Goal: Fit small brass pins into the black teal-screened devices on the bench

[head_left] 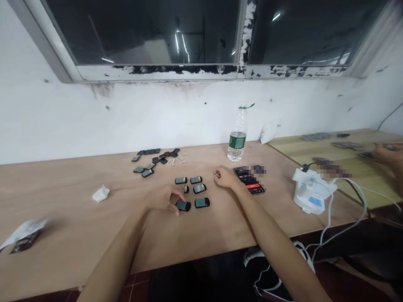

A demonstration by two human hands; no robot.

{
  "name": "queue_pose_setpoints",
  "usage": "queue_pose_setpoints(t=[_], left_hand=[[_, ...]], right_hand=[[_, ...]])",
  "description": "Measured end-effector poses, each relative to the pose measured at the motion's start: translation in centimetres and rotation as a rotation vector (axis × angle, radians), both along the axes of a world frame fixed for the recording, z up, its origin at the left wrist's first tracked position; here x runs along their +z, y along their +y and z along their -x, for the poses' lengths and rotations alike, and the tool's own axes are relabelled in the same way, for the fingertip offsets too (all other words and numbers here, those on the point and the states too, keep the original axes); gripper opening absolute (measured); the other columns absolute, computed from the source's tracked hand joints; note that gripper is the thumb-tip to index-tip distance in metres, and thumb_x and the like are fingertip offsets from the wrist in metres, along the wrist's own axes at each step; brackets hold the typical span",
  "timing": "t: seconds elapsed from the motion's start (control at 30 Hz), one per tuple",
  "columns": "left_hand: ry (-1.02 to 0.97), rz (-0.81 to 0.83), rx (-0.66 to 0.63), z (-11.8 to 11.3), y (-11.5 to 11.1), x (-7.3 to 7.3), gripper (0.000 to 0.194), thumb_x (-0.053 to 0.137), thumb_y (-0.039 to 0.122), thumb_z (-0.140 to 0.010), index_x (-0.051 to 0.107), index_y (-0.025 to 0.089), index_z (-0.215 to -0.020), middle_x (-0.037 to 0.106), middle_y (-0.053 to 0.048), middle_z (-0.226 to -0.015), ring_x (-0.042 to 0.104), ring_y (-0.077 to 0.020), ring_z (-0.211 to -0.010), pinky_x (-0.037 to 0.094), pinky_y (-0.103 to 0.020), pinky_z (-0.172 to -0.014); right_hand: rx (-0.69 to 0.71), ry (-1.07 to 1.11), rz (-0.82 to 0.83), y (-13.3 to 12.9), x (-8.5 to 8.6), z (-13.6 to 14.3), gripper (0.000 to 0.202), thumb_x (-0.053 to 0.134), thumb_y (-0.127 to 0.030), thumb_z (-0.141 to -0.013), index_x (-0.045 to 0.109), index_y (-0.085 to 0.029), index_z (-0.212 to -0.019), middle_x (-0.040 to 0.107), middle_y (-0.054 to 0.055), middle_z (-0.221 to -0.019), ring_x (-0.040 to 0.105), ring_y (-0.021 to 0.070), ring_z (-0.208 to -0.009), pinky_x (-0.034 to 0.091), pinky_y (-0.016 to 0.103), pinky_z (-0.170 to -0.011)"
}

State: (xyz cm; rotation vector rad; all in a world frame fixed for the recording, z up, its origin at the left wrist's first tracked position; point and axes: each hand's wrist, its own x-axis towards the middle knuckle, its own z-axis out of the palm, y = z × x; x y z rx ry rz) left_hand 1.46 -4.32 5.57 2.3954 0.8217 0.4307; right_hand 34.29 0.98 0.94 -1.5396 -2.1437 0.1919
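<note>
My left hand (165, 199) curls its thumb and fingers around the left end of a small black device with a grey-green face (183, 205), which lies flat on the table. Beside it is a similar device (202, 202). Farther back lie several more, among them one with a yellow strip (199, 188) and another (181, 180); one is partly covered by my left fingers. To the right, my right hand (226, 178) is closed above the table, with something tiny and dark at its fingertips that is too small to name.
Black pieces (163, 159) and small white bits (176, 160) lie at the back. A water bottle (237, 142) stands near the wall. A phone (250, 180) is right of my right hand, then a white power strip (311, 191) with cables. Another person's hand (390, 153) is far right.
</note>
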Motion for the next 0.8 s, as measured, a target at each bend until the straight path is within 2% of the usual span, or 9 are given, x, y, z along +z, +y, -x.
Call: queue_pose_setpoints(t=[0.13, 0.23, 0.43, 0.63, 0.8], left_hand=[[-0.004, 0.022, 0.053, -0.2, 0.0, -0.8, 0.045, 0.091, 0.052, -0.061, 0.081, 0.024, -0.095, 0.072, -0.002, -0.076, 0.066, -0.0190, -0.067, 0.052, -0.025, -0.059], [0.009, 0.003, 0.056, -0.6, 0.0, -0.8, 0.041, 0.089, 0.048, -0.065, 0.081, 0.024, -0.096, 0.072, -0.002, -0.077, 0.064, -0.0169, -0.063, 0.050, -0.024, -0.055], [-0.073, -0.120, 0.119, -1.2, 0.2, -0.6, 0.037, 0.088, 0.044, -0.069, 0.080, 0.024, -0.099, 0.076, -0.005, -0.097, 0.070, -0.0224, -0.086, 0.057, -0.030, -0.071], [-0.152, -0.264, 0.249, -1.9, 0.4, -1.2, 0.033, 0.084, 0.039, -0.076, 0.077, 0.023, -0.104, 0.075, -0.008, -0.105, 0.070, -0.0262, -0.096, 0.058, -0.039, -0.086], [-0.177, -0.328, 0.272, -2.8, 0.3, -1.9, 0.028, 0.080, 0.032, -0.081, 0.074, 0.022, -0.107, 0.071, -0.008, -0.108, 0.070, -0.0235, -0.093, 0.058, -0.037, -0.084]], right_hand=[[0.013, 0.007, 0.025, 0.0, 0.2, 0.1, 0.021, 0.063, -0.014, -0.080, 0.075, -0.019, -0.096, 0.075, 0.009, -0.098, 0.064, 0.0213, -0.086, 0.044, 0.027, -0.076], [0.037, 0.049, 0.023, 0.0, 0.3, 0.1, 0.020, 0.061, -0.013, -0.083, 0.078, -0.019, -0.092, 0.078, 0.010, -0.097, 0.067, 0.0227, -0.087, 0.046, 0.027, -0.079], [0.053, 0.150, 0.022, -0.2, 0.6, 0.2, 0.019, 0.062, -0.014, -0.085, 0.078, -0.018, -0.093, 0.079, 0.009, -0.095, 0.070, 0.0228, -0.084, 0.049, 0.028, -0.077], [0.133, 0.501, 0.040, -1.0, 1.5, 1.5, 0.016, 0.065, -0.022, -0.085, 0.076, -0.018, -0.095, 0.078, 0.007, -0.091, 0.070, 0.0198, -0.080, 0.053, 0.030, -0.076], [0.283, 0.765, 0.092, -2.1, 2.0, 3.9, 0.022, 0.072, -0.036, -0.082, 0.074, -0.017, -0.092, 0.077, 0.008, -0.094, 0.071, 0.0197, -0.084, 0.055, 0.031, -0.079]])
